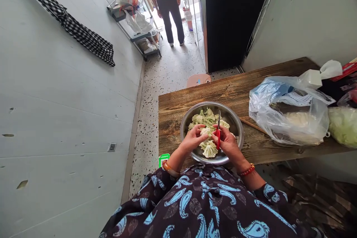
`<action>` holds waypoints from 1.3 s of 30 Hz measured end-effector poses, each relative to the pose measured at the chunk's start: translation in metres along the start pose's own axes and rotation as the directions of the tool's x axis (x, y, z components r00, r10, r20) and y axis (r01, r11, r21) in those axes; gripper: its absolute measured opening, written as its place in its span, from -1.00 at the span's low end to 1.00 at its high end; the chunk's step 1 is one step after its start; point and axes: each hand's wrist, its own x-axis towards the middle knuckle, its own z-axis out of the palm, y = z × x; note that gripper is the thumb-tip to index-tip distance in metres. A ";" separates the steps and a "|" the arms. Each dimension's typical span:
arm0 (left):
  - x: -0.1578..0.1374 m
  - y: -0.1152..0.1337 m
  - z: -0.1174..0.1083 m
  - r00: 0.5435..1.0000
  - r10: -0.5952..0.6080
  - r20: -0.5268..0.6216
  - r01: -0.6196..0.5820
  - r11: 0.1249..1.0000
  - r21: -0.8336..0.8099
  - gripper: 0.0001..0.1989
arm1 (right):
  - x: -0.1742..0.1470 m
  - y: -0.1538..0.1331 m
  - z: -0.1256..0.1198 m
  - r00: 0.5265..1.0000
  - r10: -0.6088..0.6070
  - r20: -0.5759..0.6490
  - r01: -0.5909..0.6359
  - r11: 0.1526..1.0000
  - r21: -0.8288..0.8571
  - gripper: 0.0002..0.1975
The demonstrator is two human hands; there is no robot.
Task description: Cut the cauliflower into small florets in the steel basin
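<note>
Over a round metal bowl [240, 130], my left hand [194, 136] is closed on a pale cauliflower floret [206, 131]. My right hand [228, 142] grips red-handled scissors [218, 138], whose blades point away from me. The fingertips of both hands meet around the floret. Beneath them, several cut cauliflower pieces [205, 117] lie in the bowl, and a larger floret [209, 149] rests near its front. The bowl stands on a wooden table [173, 115].
A clear plastic bag [290, 119] lies open to the right, beside a bag of pale green vegetable [344, 126]. A pink stool [198, 80] stands behind the table. Farther off are a loaded cart [145, 37] and a person [167, 0] in the doorway.
</note>
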 end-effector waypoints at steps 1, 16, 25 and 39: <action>-0.001 0.002 0.000 1.000 -0.007 -0.011 0.007 1.000 -0.029 -0.46 | 0.000 -0.001 0.001 0.999 0.031 -0.021 -0.030 0.999 0.044 -0.44; 0.004 -0.008 0.007 0.977 0.124 -0.175 -0.141 0.986 -0.086 -0.53 | -0.006 0.007 0.021 0.989 0.129 -0.077 -0.104 0.958 0.268 -0.44; 0.003 0.000 -0.007 0.956 0.088 -0.281 -0.158 0.959 -0.235 -0.57 | -0.037 0.007 -0.014 0.980 0.185 0.079 -0.180 0.981 -0.075 -0.42; 0.001 -0.003 -0.004 0.964 0.074 -0.255 -0.136 0.962 -0.236 -0.59 | -0.049 -0.008 -0.002 0.932 0.265 0.246 -0.224 0.957 -0.183 -0.40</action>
